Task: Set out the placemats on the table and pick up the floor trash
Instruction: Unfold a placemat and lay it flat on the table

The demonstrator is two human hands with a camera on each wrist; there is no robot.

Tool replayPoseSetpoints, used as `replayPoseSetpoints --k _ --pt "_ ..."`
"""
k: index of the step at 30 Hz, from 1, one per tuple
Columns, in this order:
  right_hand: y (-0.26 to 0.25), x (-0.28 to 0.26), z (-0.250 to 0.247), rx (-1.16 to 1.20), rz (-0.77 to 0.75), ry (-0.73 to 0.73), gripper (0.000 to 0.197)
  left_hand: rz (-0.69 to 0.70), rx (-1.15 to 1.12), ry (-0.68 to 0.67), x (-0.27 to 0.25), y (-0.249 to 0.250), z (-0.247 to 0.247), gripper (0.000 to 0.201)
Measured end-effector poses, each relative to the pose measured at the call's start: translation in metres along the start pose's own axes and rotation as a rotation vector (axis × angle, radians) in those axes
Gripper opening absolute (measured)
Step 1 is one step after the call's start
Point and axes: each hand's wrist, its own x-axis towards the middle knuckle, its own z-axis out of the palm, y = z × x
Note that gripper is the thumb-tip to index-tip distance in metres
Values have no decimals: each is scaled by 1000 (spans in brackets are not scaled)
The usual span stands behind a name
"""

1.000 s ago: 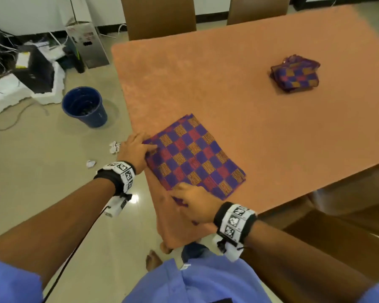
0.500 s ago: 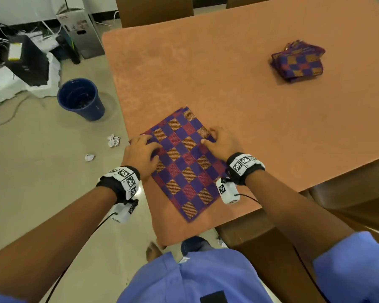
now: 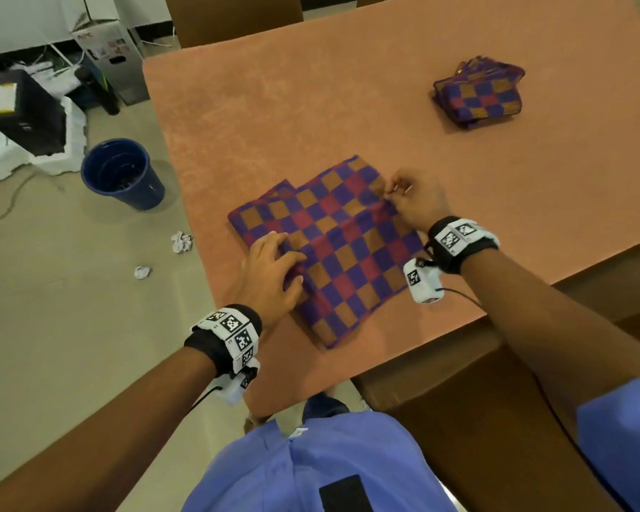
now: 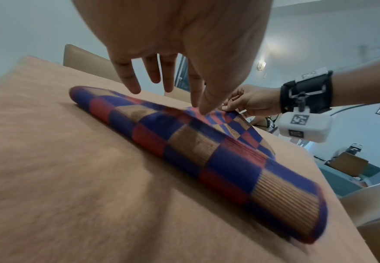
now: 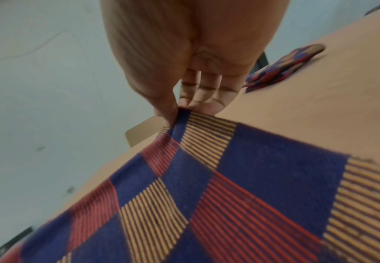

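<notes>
A blue, red and orange checked placemat lies partly folded near the front left corner of the orange table. My left hand rests on its left part with straight fingers; in the left wrist view the thumb tip of that hand touches the cloth. My right hand pinches the mat's far right edge, thumb against fingers, and the cloth rises slightly there. A folded stack of the same placemats sits at the table's far right. Two crumpled paper scraps lie on the floor left of the table.
A blue bin stands on the floor beyond the scraps. Boxes, white foam and cables crowd the far left corner. Brown chairs stand at the table's far side and at its near right.
My right hand moved from the mat's near edge to its far right edge and now pinches it. The mat has spread wider. My left hand slid further onto the cloth.
</notes>
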Motion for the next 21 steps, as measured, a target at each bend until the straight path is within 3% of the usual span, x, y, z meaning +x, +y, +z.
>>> replayPoseSetpoints --k 3,6,8,11,15,17,21 --pt "41 14 -48 -123 147 136 11 17 1 -4 5 20 11 40" --pt "73 11 -71 -214 184 159 23 33 20 -86 6 42 28 46" --pt "75 -2 -64 -210 86 68 28 43 64 -154 6 57 41 57" --pt "61 -44 -38 -207 -137 -186 33 20 170 -256 5 77 57 72" --pt "56 -102 3 -289 -291 -482 58 -5 275 -302 7 90 73 70" --pt "61 -115 19 -371 -290 -497 67 7 305 -292 7 92 76 64" --pt "70 -122 23 -475 -313 -444 62 64 353 -234 11 94 72 47"
